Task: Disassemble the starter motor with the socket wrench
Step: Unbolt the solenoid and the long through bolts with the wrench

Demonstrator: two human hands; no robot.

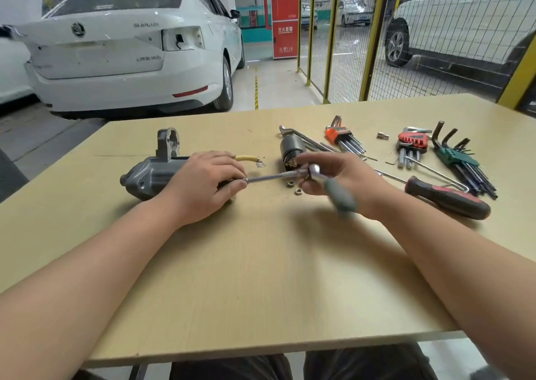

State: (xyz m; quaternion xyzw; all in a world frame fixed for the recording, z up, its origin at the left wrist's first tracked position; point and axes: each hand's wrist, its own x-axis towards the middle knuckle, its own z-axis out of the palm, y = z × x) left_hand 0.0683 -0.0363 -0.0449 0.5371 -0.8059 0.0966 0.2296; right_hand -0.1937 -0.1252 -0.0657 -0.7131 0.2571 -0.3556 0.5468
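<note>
Grey cast-metal starter motor [150,176] lies on the pale wooden bench [261,263]. Your left hand [203,187] clamps the motor's right end. Right of the motor, your right hand [342,176] grips the chrome socket wrench [290,174], its extension bar reaching the motor.

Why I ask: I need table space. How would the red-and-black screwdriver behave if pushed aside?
The red-and-black screwdriver is probably stiff: steel shaft, solid handle. Its rounded handle might roll on the flat table. The rubbery-looking grip likely isn't slippery.
</note>
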